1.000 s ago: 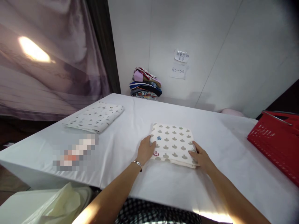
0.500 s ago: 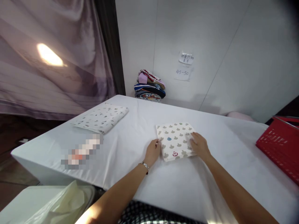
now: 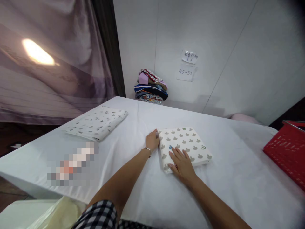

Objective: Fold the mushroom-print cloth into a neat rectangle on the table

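A folded white cloth [image 3: 188,140] with grey mushroom-like prints and a few coloured ones lies in front of me on the white-covered table. My right hand [image 3: 183,165] rests flat on its top near the front left corner, fingers spread. At the cloth's left edge, near the far corner, my left hand [image 3: 152,141] is closed with its fingers curled against the fabric; part of the fingers is hidden. Farther left lies another folded white cloth [image 3: 97,122] with small dark prints.
A red perforated basket [image 3: 286,149] stands at the right. Several folded fabrics form a stack [image 3: 151,86] beyond the table's far edge, by the wall. At the lower left is a pale container with clear plastic [image 3: 59,213]. The white tablecloth [image 3: 135,127] covers the table.
My right hand has moved from the cloth's right edge onto its top, toward the front left. My left hand has slid farther away along the left edge. The printed face on top looks different.
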Available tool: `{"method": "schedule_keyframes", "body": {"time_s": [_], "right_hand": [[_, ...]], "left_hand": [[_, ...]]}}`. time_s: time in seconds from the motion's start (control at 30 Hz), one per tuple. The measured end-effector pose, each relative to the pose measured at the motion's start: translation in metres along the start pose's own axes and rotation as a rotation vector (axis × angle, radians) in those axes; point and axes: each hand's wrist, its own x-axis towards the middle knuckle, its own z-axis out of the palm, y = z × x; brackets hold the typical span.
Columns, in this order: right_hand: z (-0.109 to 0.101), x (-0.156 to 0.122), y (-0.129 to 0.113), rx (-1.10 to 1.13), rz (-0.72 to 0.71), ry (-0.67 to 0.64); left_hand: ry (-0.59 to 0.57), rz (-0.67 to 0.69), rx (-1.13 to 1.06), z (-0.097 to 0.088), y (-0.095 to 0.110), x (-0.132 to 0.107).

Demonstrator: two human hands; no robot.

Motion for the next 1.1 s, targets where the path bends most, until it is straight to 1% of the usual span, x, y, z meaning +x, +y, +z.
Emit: {"method": "schedule_keyframes", "body": {"time_s": [0.17,0.3,0.57,0.77,0.9,0.97,1.03,1.1], "right_hand": [[0.003,0.001,0.003,0.002,-0.001,-0.004],[0.003,0.002,0.003,0.044,-0.01,-0.006],[-0.002,0.005,0.002,0.11,0.007,-0.023],[-0.004,0.007,0.001,0.13,0.022,-0.046],[-0.006,0.007,0.002,0.13,0.018,-0.064],[-0.007,0.006,0.002,0.126,0.013,-0.066],[-0.008,0.006,0.002,0.122,0.012,-0.054],[-0.009,0.006,0.002,0.121,0.015,-0.035]], "left_hand": [[-0.053,-0.002,-0.026,0.0,-0.001,0.026],[-0.012,-0.009,-0.017,0.002,-0.003,0.035],[0.037,-0.022,-0.066,0.005,-0.006,0.038],[0.032,-0.005,-0.063,0.007,-0.006,0.04],[0.003,0.019,-0.039,0.005,-0.008,0.041],[-0.044,0.032,-0.081,0.003,-0.01,0.042],[-0.094,0.005,-0.176,0.001,-0.011,0.04],[-0.088,-0.057,-0.224,-0.001,-0.007,0.031]]}}
